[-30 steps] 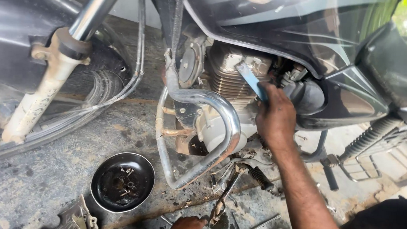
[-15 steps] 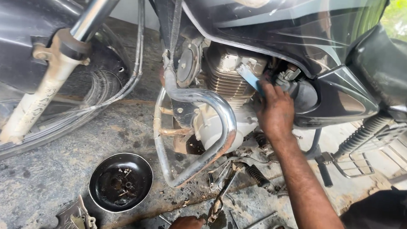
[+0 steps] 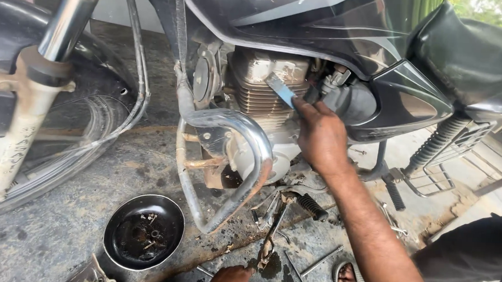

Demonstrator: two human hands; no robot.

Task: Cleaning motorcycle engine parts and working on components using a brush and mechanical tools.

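Gripping blue tool (image 3: 280, 89), right hand (image 3: 320, 139) at motorcycle engine (image 3: 262, 93), oily concrete floor (image 3: 61, 228)

Soft daylight comes in from the upper right, where the background is washed out. The fuel tank (image 3: 301, 25) and chrome guard bar (image 3: 246, 129) carry pale glare. Under the engine (image 3: 264, 91) it is dim and shadowed. Focus is fair; the frame edges bend slightly.

one motorcycle (image 3: 345, 43), one black bowl (image 3: 144, 232), two hands
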